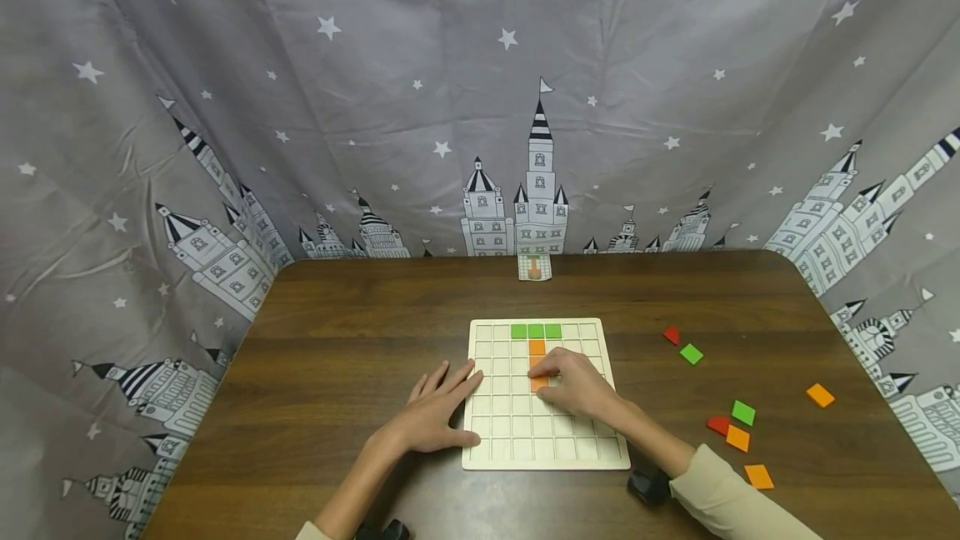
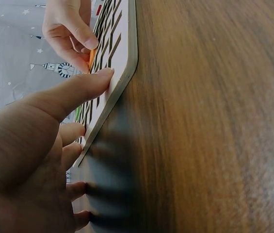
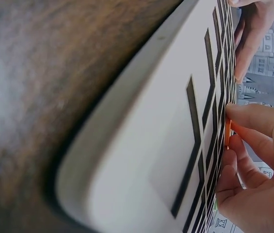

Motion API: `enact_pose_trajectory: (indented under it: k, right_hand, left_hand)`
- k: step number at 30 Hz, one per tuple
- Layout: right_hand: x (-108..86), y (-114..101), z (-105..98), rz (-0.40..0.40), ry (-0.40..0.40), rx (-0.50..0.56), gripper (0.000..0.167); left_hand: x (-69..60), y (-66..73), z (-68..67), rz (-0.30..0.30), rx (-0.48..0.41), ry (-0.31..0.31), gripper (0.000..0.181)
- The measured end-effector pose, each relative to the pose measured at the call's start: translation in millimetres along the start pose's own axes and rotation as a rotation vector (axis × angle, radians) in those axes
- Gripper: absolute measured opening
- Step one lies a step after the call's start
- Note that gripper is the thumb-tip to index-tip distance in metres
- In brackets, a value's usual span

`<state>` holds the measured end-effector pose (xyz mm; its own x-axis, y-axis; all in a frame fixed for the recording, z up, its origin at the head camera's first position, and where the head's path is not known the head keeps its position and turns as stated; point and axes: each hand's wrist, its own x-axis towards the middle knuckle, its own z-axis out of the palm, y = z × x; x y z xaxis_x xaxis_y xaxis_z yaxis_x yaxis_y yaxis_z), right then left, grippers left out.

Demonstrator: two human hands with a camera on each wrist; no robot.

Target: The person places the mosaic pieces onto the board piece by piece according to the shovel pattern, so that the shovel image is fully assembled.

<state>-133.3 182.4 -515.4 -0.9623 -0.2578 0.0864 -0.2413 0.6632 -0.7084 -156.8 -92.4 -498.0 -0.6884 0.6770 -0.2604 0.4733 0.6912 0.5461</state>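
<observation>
A pale wooden grid board (image 1: 510, 450) lies on the table. Three green square tiles (image 1: 536, 331) fill neighbouring cells in its top row, and a column of orange square tiles (image 1: 537, 347) runs down from the middle one. At the lower end of that column my right hand (image 1: 581, 388) pinches an orange tile (image 3: 227, 133) between thumb and fingers, against the board; the fingers partly cover the column. My left hand (image 1: 433, 421) rests along the board's left edge, fingers spread, with the thumb (image 2: 95, 83) on the board's face and some fingertips on its border.
To the right lie loose tiles: red rounded pieces (image 1: 717, 425), green squares (image 1: 743, 412) and several orange squares (image 1: 821, 395). A small pattern card (image 1: 534, 267) stands at the table's far edge, before a grey castle-print curtain (image 1: 420, 40).
</observation>
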Motion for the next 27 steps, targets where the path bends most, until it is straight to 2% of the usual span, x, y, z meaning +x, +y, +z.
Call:
enact_pose_trajectory:
  k: [7,13,18,27]
  right_hand:
    - [-3.6,0.8,-1.9,0.006,0.011,0.001,0.025]
    - [-9.7,4.6,-14.6,0.025,0.016,0.045,0.025]
    - [-21.7,11.3,-35.5,0.033,0.060,0.066,0.024]
    - [-55.6,27.9,-81.8,0.058,0.210,-0.028,0.027]
  left_hand:
    - [0.1,-0.3,0.7,0.006,0.000,0.000,0.088]
    - [-0.9,1.7,-0.8,0.013,-0.004,-0.001,0.089]
    - [-0.9,1.6,-0.9,0.016,-0.006,-0.001,0.090]
    - [-0.3,0.5,-0.1,0.010,-0.005,-0.002,0.089]
